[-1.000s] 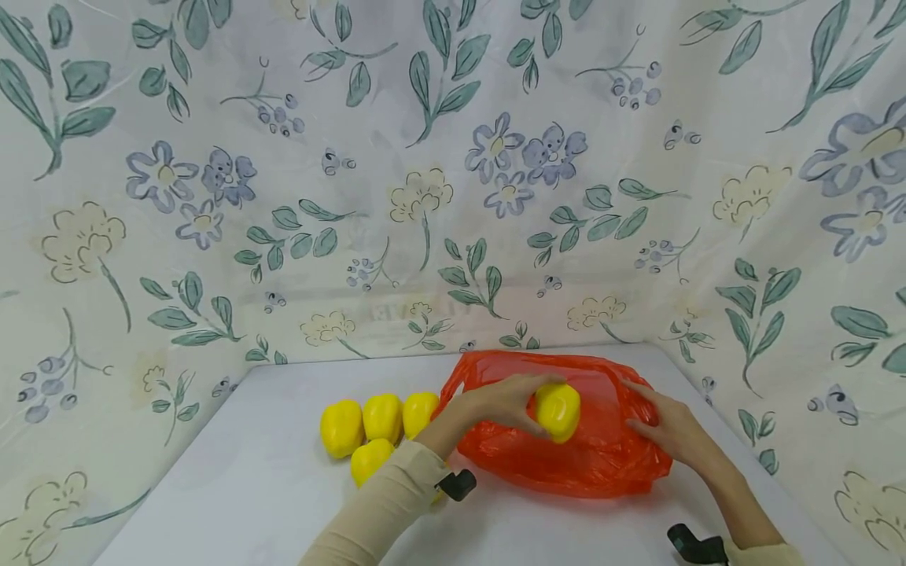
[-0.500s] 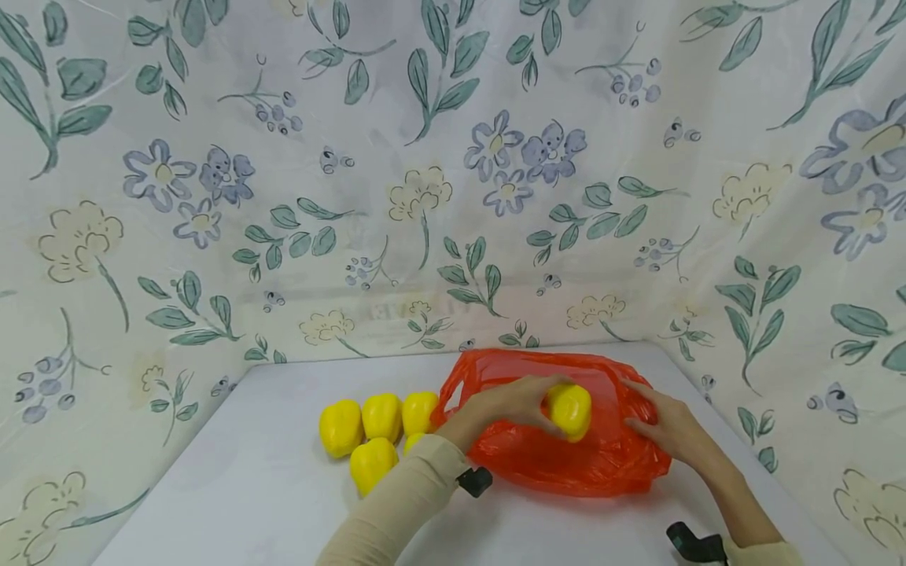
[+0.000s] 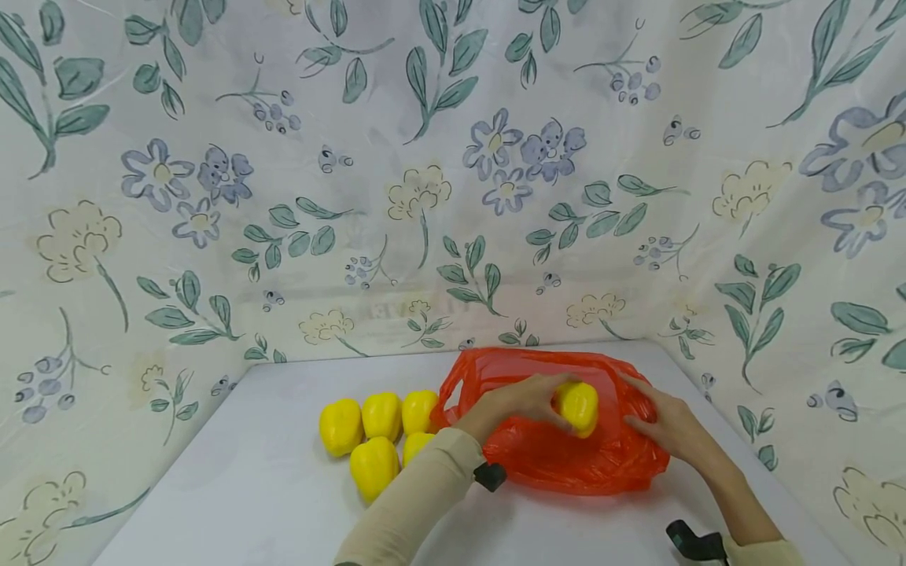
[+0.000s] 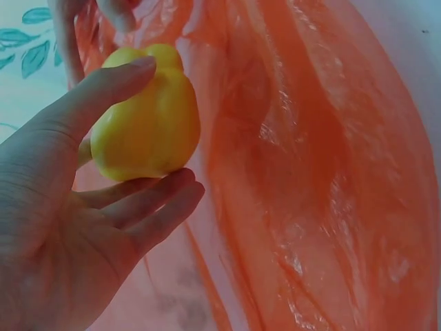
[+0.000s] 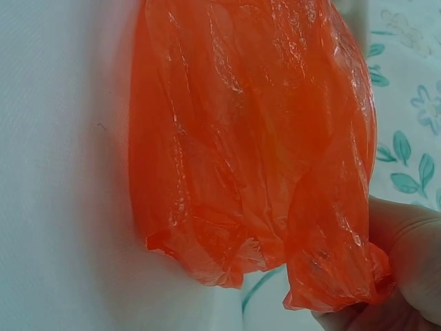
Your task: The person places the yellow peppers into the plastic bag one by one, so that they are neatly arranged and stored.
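In the head view, the left hand point(image 3: 527, 398) grasps a glossy, lobed pepper point(image 3: 580, 409) over the thin red bag point(image 3: 566, 469), the right hand point(image 3: 671, 429) grips the bag's end, and the smooth white table point(image 3: 233, 479) stretches left past five more peppers point(image 3: 374, 467) to its slanted edge. The left wrist view shows thumb point(image 4: 103, 89) and fingers point(image 4: 148, 202) round the blocky pepper; in the right wrist view, that hand pinches crinkled, bunched plastic.
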`<state>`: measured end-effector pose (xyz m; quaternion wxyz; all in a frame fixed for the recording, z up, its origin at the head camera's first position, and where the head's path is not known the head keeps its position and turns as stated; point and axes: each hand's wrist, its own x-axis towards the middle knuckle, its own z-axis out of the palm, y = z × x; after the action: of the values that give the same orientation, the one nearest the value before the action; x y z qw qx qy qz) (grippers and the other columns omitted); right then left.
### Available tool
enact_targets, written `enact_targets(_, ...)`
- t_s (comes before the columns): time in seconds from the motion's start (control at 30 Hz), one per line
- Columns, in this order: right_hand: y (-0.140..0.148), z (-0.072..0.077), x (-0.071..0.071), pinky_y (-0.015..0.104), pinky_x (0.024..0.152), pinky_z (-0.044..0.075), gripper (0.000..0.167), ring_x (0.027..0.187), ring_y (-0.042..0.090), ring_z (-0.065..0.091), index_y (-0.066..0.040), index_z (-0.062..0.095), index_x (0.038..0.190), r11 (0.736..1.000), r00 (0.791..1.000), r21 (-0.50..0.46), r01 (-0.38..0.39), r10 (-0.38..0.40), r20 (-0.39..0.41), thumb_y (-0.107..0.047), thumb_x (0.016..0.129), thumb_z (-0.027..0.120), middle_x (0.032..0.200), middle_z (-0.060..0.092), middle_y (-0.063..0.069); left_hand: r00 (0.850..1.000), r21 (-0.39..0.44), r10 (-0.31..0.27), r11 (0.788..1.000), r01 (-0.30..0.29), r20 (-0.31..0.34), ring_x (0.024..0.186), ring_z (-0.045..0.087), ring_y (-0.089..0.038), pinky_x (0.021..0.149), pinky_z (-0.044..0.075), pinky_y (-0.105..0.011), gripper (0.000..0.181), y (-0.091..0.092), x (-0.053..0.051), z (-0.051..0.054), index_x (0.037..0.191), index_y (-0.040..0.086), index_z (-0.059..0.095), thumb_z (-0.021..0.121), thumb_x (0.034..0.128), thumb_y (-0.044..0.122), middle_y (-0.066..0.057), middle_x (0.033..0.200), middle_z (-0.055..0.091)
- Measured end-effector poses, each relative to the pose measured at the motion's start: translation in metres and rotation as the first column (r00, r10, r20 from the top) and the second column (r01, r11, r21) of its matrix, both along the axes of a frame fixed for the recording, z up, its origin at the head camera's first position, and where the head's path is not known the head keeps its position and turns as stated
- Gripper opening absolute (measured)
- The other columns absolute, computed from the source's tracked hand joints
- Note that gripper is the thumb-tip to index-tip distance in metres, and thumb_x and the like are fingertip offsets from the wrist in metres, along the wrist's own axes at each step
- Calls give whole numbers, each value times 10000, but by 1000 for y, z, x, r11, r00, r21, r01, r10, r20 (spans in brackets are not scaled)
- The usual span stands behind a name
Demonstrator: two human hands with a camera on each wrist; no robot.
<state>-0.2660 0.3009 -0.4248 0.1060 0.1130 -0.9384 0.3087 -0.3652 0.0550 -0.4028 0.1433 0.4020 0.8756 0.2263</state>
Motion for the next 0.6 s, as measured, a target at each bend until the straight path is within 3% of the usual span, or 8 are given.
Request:
enact_targets(0.27, -1, 1, 0, 479, 788, 599, 664, 1128, 480, 575, -66, 427, 1462, 1000, 1000, -1, -10, 10, -2, -110, 868, 721, 1365, 517, 313, 998, 36, 24, 999, -26, 50, 1231, 449, -89, 965, 516, -346, 799, 14, -2, -1, 1461, 413, 355, 801, 798, 388, 165, 1364, 499)
enact_targets(0.43, -1, 1, 0, 482, 796, 597, 648, 1148, 494, 558, -79, 450, 1451, 1000, 1000, 11, -3, 3, 3, -111, 864, 725, 1367, 518, 311, 999, 35, 13, 999, -14, 43, 1221, 456, -81, 952, 521, -318, 769, 23, -1, 0, 1444, 404, 383, 803, 802, 353, 162, 1348, 507)
enact_targets(0.6, -1, 0, 1, 485, 797, 596, 642, 1144, 496, 555, -85, 462, 1443, 1000, 1000, 21, 7, -7, 1, -106, 860, 728, 1361, 521, 315, 998, 26, 44, 999, -45, 47, 1210, 459, -84, 925, 532, -319, 752, 32, -2, -1, 1416, 433, 415, 818, 791, 320, 165, 1329, 520)
